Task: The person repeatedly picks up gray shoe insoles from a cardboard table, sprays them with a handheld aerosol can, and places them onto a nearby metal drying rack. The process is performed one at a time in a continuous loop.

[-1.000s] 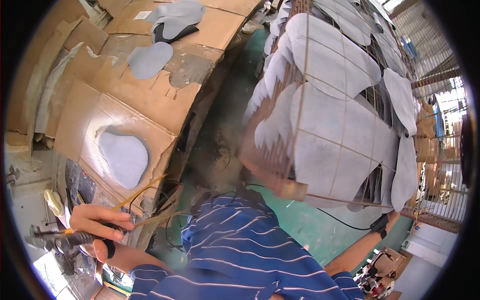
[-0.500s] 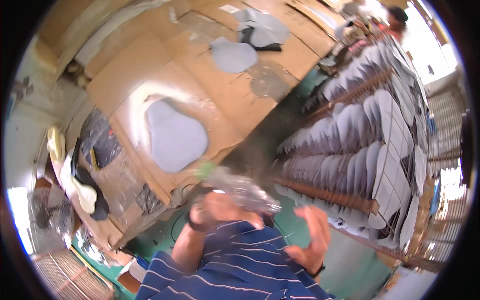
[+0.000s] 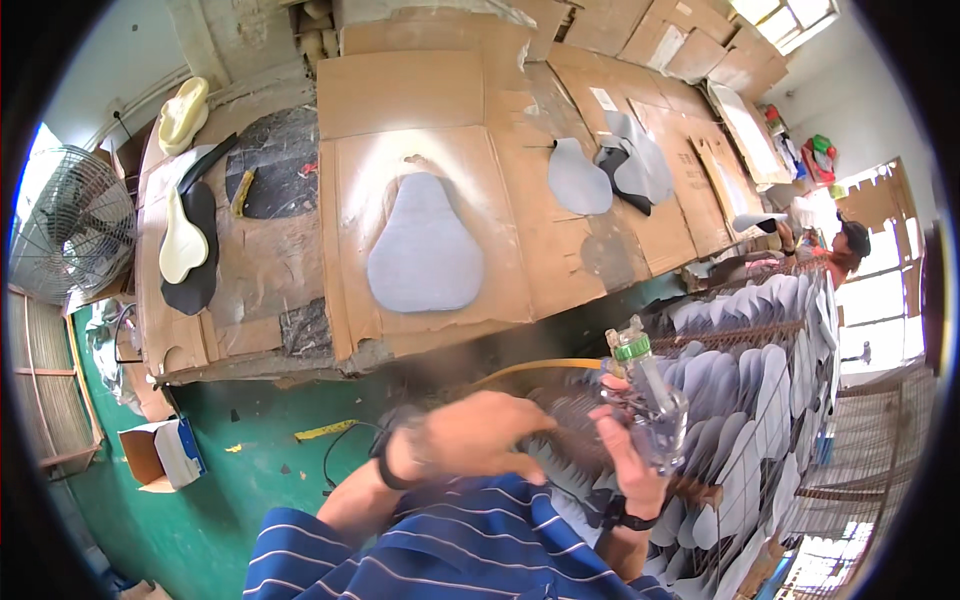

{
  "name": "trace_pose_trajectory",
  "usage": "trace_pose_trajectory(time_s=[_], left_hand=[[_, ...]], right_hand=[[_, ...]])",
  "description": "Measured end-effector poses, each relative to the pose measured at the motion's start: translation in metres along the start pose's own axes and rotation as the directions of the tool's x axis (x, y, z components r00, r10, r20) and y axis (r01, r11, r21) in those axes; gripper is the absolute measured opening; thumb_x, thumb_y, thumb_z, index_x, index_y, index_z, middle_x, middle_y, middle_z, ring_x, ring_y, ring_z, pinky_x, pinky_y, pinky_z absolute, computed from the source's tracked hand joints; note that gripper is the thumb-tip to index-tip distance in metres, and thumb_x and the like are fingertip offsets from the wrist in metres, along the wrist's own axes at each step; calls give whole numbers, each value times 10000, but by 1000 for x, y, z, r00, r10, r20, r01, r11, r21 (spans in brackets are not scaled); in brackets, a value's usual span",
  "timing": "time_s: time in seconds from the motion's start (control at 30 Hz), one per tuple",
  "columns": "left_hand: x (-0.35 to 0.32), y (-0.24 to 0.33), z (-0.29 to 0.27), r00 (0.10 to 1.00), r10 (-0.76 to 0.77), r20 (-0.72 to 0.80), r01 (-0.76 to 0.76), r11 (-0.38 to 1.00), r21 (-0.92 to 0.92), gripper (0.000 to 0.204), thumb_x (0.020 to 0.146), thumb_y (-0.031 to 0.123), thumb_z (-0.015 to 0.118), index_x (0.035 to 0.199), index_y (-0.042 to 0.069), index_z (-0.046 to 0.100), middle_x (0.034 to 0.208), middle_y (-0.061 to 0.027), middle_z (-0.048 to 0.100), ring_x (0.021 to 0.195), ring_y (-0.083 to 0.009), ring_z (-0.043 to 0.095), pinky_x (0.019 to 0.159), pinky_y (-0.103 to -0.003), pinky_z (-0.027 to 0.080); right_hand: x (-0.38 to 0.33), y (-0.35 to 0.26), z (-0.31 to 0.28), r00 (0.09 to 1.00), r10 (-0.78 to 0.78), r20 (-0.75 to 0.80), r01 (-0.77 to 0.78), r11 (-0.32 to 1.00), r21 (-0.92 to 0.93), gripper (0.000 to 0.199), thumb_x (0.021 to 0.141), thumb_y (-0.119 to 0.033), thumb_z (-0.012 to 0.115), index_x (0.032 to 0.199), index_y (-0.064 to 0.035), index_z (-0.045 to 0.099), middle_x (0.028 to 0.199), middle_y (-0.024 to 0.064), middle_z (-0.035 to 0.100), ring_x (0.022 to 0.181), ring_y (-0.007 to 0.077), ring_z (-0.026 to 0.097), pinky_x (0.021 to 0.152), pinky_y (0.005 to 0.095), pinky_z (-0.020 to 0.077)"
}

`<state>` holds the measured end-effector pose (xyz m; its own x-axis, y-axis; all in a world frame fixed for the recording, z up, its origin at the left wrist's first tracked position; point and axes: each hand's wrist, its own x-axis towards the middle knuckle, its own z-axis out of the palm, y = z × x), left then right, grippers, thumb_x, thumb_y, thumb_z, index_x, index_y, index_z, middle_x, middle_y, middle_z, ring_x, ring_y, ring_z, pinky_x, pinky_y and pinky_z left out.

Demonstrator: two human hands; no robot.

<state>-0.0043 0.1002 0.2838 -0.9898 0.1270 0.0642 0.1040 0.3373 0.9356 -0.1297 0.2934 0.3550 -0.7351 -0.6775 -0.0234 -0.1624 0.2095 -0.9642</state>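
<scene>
In my right hand [image 3: 632, 465] is a shiny, see-through tool with a green band [image 3: 655, 400], which looks like a spray gun. It points up and away, right of my body. My left hand [image 3: 480, 430] is in front of my shirt with fingers loosely bent and apart, nothing visible in them, slightly blurred. Beyond my hands, a grey saddle-shaped pad [image 3: 425, 250] lies flat on cardboard [image 3: 510, 200], its narrow end away from me, with whitish residue around it. A yellow hose [image 3: 540, 367] runs toward the tool; where it joins is hidden.
More grey pads [image 3: 580, 178] lie farther right on the table. A rack [image 3: 760, 400] full of grey pads stands close on my right. Cream moulded pieces [image 3: 183, 240] rest at the table's left, near a fan [image 3: 75, 225]. A co-worker [image 3: 845, 250] is at the far right.
The spray-gun-like tool has passed from my left hand to my right and moved right. My left hand has let go. The view has turned, so the table now lies straighter ahead.
</scene>
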Motion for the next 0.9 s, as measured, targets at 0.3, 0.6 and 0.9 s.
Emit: trace_pose_trajectory(time_s=[0.3, 0.6, 0.9], left_hand=[[-141, -261, 57, 523, -729, -441, 820, 572, 27, 386, 844, 402, 749, 1033, 67, 778, 1013, -139, 772, 934, -276, 742, 858, -367, 574], [-296, -455, 198, 393, -907, 153, 797, 418, 435, 313, 940, 385, 598, 955, 104, 735, 969, -162, 759, 827, -302, 744, 677, -437, 585], [-206, -373, 158, 210, -976, -60, 635, 183, -751, 330, 1021, 309, 630, 994, -3, 735, 812, -37, 666, 652, -165, 598, 582, -273, 506]], right_hand=[[-34, 14, -17, 971, -25, 237, 81, 970, -228, 773, 845, 68, 585, 1580, -17, 363, 1142, 103, 667, 859, 108, 617, 743, 219, 492], [-48, 21, -2, 976, 88, 201, -39, 971, -235, 770, 766, 35, 669, 1506, 29, 455, 1148, 155, 629, 1040, 306, 600, 906, 367, 495], [-31, 28, -7, 925, -152, 348, 170, 985, -20, 836, 939, -178, 563, 1637, 2, 141, 1546, 214, 442, 1322, 422, 507, 1083, 396, 412]])
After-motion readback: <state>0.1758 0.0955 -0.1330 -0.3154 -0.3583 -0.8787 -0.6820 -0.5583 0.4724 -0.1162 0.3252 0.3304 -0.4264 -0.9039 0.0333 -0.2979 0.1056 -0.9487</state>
